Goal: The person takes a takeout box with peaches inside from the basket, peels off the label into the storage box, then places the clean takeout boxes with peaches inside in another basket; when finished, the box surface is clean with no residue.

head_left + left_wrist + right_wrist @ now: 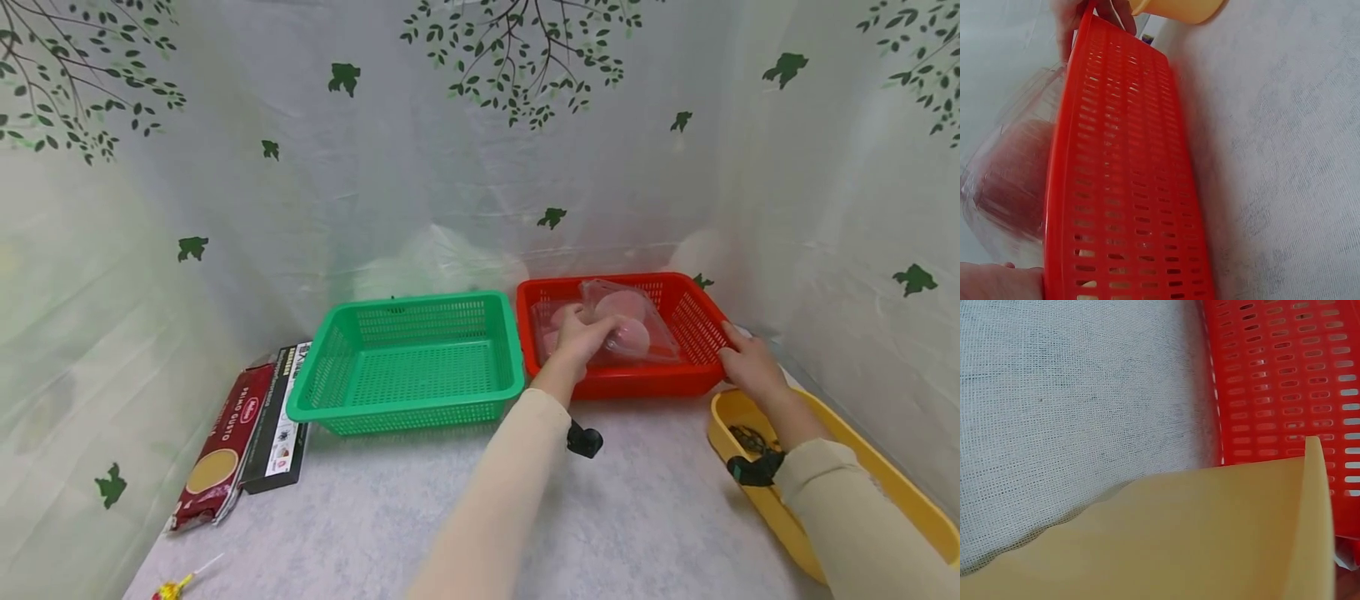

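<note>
A red basket (630,383) stands at the back right. It holds clear plastic packs of pink round slices; the upper pack (637,321) leans above the other. My left hand (581,342) reaches over the front rim and pinches the upper pack, though its fingertips are partly hidden. In the left wrist view this pack (1013,175) rises past the basket rim, beside part of my left hand (1000,282). My right hand (753,362) grips the basket's right rim, with fingers on both sides of it in the left wrist view.
A green basket (420,375) stands left of the red one. Further left lie a dark red packet (225,442) and a black box (281,433). A yellow tray (892,475) with a dark item sits under my right forearm. A small yellow-wrapped item (171,590) lies front left.
</note>
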Action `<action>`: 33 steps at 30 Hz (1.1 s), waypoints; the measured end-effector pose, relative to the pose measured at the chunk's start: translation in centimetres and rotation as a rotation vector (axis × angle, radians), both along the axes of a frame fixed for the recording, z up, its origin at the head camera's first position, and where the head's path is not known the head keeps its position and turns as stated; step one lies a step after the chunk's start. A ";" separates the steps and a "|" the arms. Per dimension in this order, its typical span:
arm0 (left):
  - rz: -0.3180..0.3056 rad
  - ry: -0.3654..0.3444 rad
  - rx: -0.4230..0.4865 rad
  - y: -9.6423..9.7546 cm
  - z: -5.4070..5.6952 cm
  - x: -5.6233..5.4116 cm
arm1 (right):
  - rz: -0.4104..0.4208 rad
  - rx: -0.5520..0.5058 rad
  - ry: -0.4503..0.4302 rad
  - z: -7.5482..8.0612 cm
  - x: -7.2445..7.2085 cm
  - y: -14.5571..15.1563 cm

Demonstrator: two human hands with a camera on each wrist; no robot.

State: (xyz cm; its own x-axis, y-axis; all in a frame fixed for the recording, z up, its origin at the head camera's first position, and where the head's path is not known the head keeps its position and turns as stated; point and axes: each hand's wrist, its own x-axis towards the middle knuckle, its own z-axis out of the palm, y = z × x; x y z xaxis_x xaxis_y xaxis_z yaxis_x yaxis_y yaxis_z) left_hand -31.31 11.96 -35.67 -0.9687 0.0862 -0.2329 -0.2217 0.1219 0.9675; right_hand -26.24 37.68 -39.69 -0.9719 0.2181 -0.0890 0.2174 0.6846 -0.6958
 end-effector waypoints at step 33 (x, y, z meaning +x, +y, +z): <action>-0.152 -0.016 -0.052 3.1 -0.2 0.1 | -0.007 -0.028 0.035 -0.2 -0.1 -0.2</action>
State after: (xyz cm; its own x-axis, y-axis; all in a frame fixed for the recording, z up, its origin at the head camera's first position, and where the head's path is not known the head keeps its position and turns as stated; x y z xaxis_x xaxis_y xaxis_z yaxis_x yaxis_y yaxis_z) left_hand -31.24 15.10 -35.90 -0.9414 0.2191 -0.2565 -0.2126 0.2051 0.9554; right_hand -26.30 37.50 -39.84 -0.9729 0.2232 -0.0607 0.1972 0.6635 -0.7217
